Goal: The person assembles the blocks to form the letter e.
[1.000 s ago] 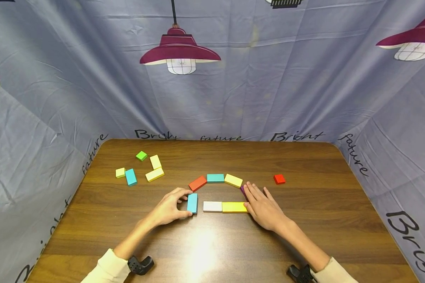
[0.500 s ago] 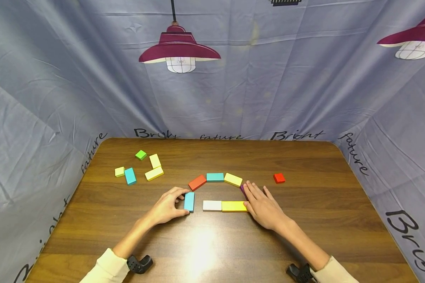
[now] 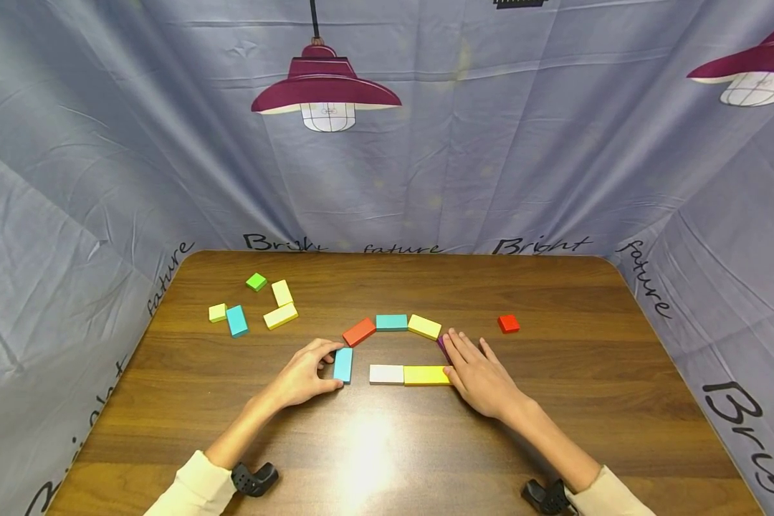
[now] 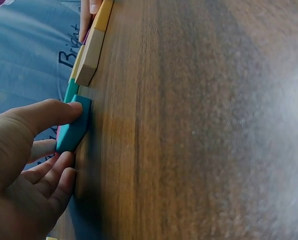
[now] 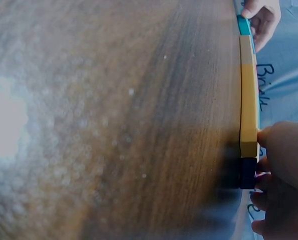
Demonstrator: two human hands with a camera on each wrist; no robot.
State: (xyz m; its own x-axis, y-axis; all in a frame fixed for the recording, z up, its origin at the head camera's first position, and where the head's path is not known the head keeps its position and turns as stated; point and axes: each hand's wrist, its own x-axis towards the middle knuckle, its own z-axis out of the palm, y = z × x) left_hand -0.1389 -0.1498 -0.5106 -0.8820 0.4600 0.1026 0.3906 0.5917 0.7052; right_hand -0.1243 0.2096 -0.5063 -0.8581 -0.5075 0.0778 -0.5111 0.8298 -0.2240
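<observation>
My left hand (image 3: 305,374) pinches a blue block (image 3: 342,365) between thumb and fingers; in the left wrist view this block (image 4: 76,122) stands close over the wood. Its far end lies just below a red block (image 3: 359,332). From there a teal block (image 3: 391,323) and a pale yellow block (image 3: 424,327) continue an arc to a purple block (image 3: 442,347), mostly hidden under my right hand (image 3: 480,376). That hand lies with fingers straight, its thumb at the right end of a long yellow block (image 3: 426,375). A white block (image 3: 386,374) adjoins the yellow one's left end.
Several loose blocks lie at the back left: a green one (image 3: 256,282), a blue one (image 3: 237,321), pale yellow ones (image 3: 280,316). A small red block (image 3: 508,324) sits right of the arc. A printed curtain (image 3: 426,143) encloses the table's (image 3: 555,287) back and sides.
My left hand has shifted the blue block slightly left and away from me, its far end now beside the red block's lower corner. The right hand has stayed in place.
</observation>
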